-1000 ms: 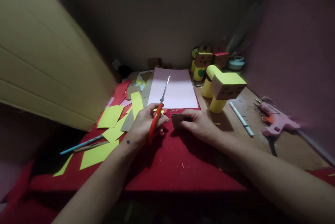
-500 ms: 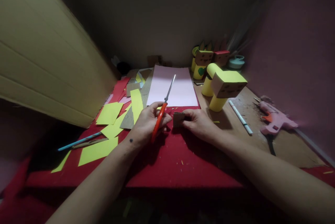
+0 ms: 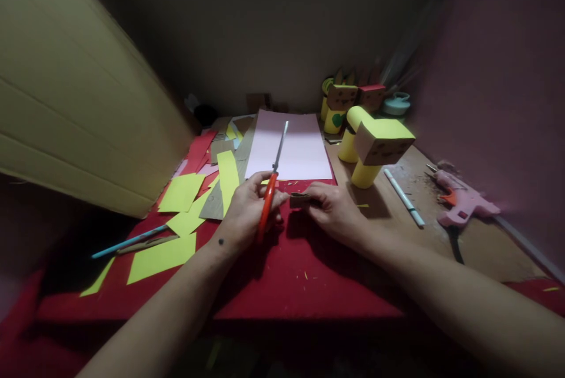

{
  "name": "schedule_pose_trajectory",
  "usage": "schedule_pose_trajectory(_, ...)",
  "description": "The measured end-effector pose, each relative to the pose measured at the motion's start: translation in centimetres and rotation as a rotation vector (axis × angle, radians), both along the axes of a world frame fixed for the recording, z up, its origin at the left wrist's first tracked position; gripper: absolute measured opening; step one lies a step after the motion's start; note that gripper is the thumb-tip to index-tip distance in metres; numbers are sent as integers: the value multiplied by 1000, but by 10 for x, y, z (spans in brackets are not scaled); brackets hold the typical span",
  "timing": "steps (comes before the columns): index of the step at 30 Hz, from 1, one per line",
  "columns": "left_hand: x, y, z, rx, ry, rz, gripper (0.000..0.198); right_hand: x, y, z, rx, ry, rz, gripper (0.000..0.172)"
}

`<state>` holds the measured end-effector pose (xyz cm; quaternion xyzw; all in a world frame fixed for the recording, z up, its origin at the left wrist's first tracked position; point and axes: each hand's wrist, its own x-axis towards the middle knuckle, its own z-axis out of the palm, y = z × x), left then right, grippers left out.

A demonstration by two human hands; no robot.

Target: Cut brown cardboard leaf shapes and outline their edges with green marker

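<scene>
L hand (image 3: 247,210) grips scissors (image 3: 271,175) by the orange handles, blades closed and pointing away over the pink sheet (image 3: 289,145). R hand (image 3: 335,210) pinches a small brown card piece (image 3: 299,200) at its R end, fingers curled round it; piece sits just above the red mat (image 3: 286,272), between both hands, just R of the scissor handles. Can't tell if piece touches the mat.

Yellow scraps (image 3: 183,192) lie L of the L hand, w/ a blue pencil (image 3: 128,241) near the mat's L edge. Big cardboard sheet (image 3: 66,95) leans on the far L. Yellow paper figure (image 3: 375,145) w/ brown box face stands behind the R hand, more small figures (image 3: 348,98) behind it. White pen (image 3: 404,189) lies R of the figure on the bare wood table (image 3: 485,242); pink glue gun (image 3: 463,204) further R.
</scene>
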<state>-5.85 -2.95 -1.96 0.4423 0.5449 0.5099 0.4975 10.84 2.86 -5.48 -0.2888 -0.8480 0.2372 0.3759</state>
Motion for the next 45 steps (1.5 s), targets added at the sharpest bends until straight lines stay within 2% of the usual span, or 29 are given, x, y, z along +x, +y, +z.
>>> schedule_pose_trajectory(3,-5,1,-3,-59,-44,-59,30,0,-2,1,221,-9,-42,25)
schedule_pose_trajectory(7,-9,5,-10,-116,-111,-194,29,0,-6,6,432,-55,-40,32)
schedule_pose_trajectory(10,-8,3,-10,-107,-123,-244,26,0,-10,7,504,-77,-27,30)
schedule_pose_trajectory(14,-5,-2,-1,-70,-77,-226,28,-1,-12,5,505,-46,-22,24)
schedule_pose_trajectory(16,-4,-4,5,-42,-38,-194,34,-1,-9,5,367,40,-30,26)
schedule_pose_trajectory(19,-2,-7,13,-15,5,-144,50,2,-3,8,-44,229,-58,36)
schedule_pose_trajectory(22,2,-8,15,-6,24,-133,61,6,2,15,-296,260,-9,23)
schedule_pose_trajectory(26,7,-9,12,5,40,-161,65,8,4,20,-791,289,173,12)
schedule_pose_trajectory(28,5,-8,11,-2,56,-162,68,7,4,20,-948,326,194,6)
schedule_pose_trajectory(31,-5,-3,10,0,102,-77,65,7,5,19,-956,388,184,13)
schedule_pose_trajectory(35,-19,3,4,-5,172,42,44,6,6,16,-947,459,205,14)
schedule_pose_trajectory(40,-19,0,4,-12,218,-28,37,7,7,14,-923,492,214,14)
schedule_pose_trajectory(45,-21,-6,12,99,358,-91,50,8,15,15,-845,566,169,13)
